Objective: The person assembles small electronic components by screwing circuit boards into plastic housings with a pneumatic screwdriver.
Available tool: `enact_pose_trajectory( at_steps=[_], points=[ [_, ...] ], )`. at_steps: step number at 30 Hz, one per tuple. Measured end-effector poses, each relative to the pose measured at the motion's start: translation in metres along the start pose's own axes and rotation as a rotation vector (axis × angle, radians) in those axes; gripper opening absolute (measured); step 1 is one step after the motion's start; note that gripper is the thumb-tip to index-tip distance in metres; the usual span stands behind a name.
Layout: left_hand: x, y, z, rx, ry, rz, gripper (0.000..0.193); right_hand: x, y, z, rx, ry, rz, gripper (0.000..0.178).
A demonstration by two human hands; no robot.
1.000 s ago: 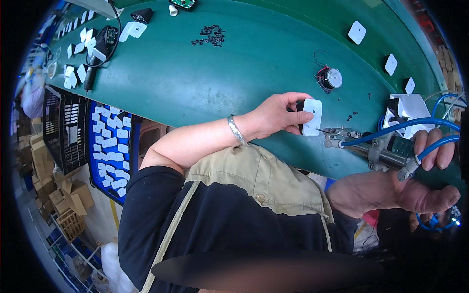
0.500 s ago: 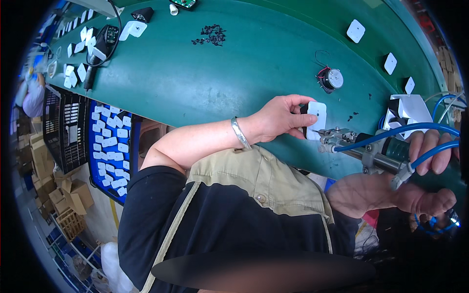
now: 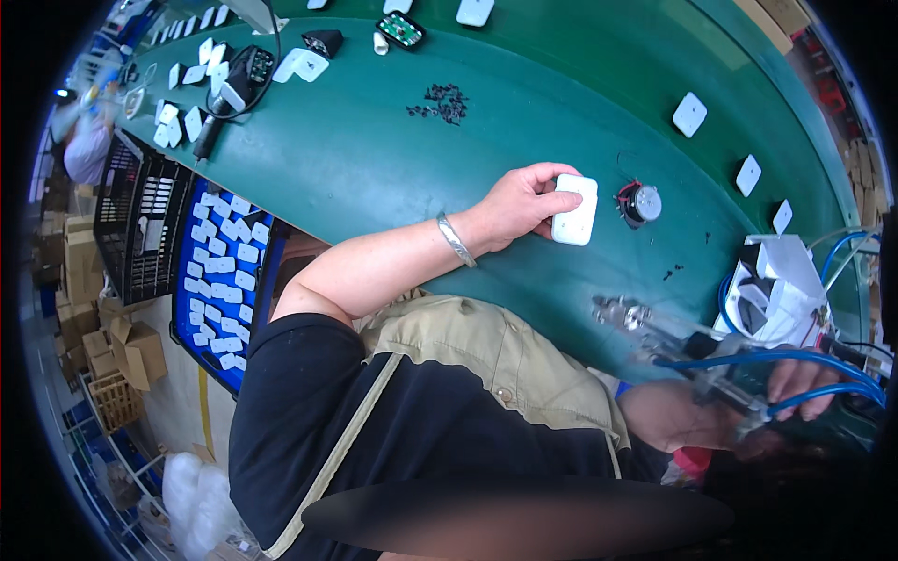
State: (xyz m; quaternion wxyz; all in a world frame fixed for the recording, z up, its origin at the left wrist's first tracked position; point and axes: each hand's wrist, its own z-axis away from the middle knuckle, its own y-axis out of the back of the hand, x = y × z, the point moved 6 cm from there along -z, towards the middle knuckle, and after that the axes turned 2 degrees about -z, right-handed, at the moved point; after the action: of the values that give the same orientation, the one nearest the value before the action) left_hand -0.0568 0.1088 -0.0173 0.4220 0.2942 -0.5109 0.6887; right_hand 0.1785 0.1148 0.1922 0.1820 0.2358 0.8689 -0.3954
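My left hand (image 3: 513, 208) grips a white, rounded rectangular plastic cover (image 3: 574, 217) above the green table, thumb across its face. Lower right, my right hand (image 3: 801, 381), blurred and partly behind blue hoses, is closed around a metal air screwdriver (image 3: 625, 314). Its tip points toward the left, apart from the cover. Past the cover lies a round speaker-like part (image 3: 642, 204) with a silvery cap and thin wires. A heap of small black screws (image 3: 443, 105) is farther off on the table.
White covers (image 3: 690, 114) stand along the far right ledge. At right is an open white box (image 3: 784, 271). A corded black tool (image 3: 208, 136) rests far left near several covers. Below the table edge are a black crate (image 3: 140, 229) and a blue tray (image 3: 223, 278) of white pieces.
The screwdriver tip has come off the cover and dropped lower, toward me, with my right hand. My left hand has drawn the cover leftward and turned its white face up. The whole view has shifted.
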Motion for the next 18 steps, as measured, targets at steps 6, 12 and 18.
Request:
enact_pose_trajectory(
  at_steps=[6, 12, 18],
  points=[
    [0.078, 0.031, -0.077, 0.209, -0.305, -0.438, 0.036, 0.008, -0.005, -0.009, -0.097, -0.045, 0.038, 0.073],
    [0.137, 0.101, -0.161, 0.599, -0.287, -1.48, 0.041, -0.012, 0.031, -0.003, -0.006, -0.06, 0.286, 0.074],
    [0.123, -0.015, -0.197, 0.322, -0.71, -1.473, 0.058, -0.001, 0.028, -0.022, -0.192, 0.031, 0.266, 0.085]
  ],
)
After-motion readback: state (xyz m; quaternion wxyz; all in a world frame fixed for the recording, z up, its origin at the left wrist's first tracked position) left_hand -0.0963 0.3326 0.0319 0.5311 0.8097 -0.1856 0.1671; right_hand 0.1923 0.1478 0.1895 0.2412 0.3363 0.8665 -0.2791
